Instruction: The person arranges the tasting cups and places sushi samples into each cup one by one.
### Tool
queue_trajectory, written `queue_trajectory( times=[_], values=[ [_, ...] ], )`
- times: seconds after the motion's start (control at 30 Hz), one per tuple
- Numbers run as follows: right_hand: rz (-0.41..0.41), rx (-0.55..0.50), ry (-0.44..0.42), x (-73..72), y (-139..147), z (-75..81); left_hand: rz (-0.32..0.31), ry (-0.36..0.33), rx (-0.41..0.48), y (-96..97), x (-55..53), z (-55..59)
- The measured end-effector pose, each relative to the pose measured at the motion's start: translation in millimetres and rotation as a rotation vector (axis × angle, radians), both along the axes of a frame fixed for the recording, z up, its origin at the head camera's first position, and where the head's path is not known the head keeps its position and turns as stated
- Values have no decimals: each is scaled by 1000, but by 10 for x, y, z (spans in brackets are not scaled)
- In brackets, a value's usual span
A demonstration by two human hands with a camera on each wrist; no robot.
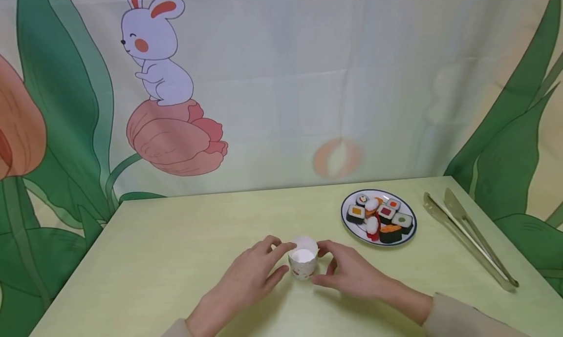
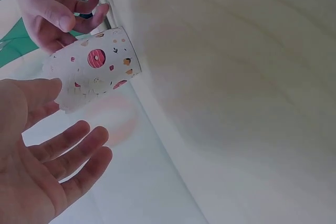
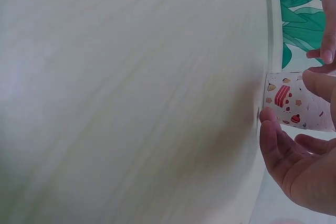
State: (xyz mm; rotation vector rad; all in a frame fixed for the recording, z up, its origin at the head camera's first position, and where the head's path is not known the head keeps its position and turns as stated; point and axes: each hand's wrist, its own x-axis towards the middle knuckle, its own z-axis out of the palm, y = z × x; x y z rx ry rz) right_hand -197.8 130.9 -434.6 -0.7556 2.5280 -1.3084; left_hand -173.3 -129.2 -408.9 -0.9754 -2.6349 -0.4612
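Note:
A white paper baking cup (image 1: 303, 269) stands upright on the table between the two hands. Small printed treats, such as a pink doughnut, decorate its side in the left wrist view, where the cup (image 2: 105, 61) appears tilted by the camera angle. My left hand (image 1: 248, 273) is at its left, with the index finger by the rim and the other fingers loosely bent. On the opposite side, my right hand (image 1: 352, 273) has its fingers loosely curved around the cup, thumb near the base. Whether any fingertip touches the paper is hard to tell.
A blue-rimmed white plate (image 1: 345, 224) bearing several toy sushi pieces (image 1: 390, 233) lies beyond the right hand. Metal tongs (image 1: 472, 244) rest further right, near the table's side edge. Behind the pale green table (image 1: 176, 254) hangs a printed cloth (image 1: 272, 83) with a rabbit and tulips.

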Motion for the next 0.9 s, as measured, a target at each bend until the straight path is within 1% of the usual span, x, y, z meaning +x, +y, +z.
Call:
queue_trajectory(
  times=[0.2,0.33,0.5,0.67,0.9],
  values=[
    [16,-3,23,-29,-45,-22,-42,32,27,24,-38,0],
    [22,-4,35,-48,-63,-47,-61,67,11,34,-65,10],
    [21,11,42,-59,-75,-64,-59,106,-22,44,-97,20],
    [22,9,35,-62,-95,-59,-61,107,-35,49,-113,34],
    [13,17,60,-59,-133,-60,-61,89,-43,51,-117,39]
  ],
)
